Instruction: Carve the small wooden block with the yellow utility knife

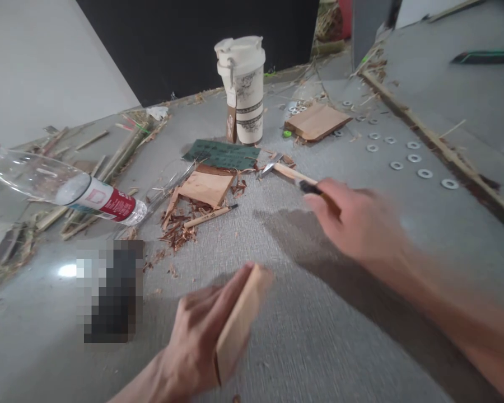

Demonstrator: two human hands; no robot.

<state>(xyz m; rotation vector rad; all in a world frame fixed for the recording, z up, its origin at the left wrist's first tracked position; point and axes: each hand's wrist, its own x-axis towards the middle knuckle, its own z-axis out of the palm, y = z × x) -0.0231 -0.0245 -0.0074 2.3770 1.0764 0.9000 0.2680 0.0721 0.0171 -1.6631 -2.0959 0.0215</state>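
In my left hand [193,330], at the lower middle, a thin pale wooden board [240,322] stands on edge, gripped between thumb and fingers. My right hand [353,215], blurred by motion, hovers over the table with its fingers closed round a dark slim tool [308,187]; most of that tool is hidden. Just beyond its end is a carving knife [292,170] with a short metal blade and a pale wooden handle. A wooden piece [208,187] lies farther left among brown shavings [178,226]. In front of it rests a thin wooden-handled tool [210,216] with a dark tip.
Green sandpaper [222,154] lies before a white lidded tumbler [247,95]. Another wooden piece [317,120] and several washers [414,158] are at the right. A clear bottle [96,196] leans in from the left, above a pixelated dark object [113,302]. Wood strips [117,154] line the left edge.
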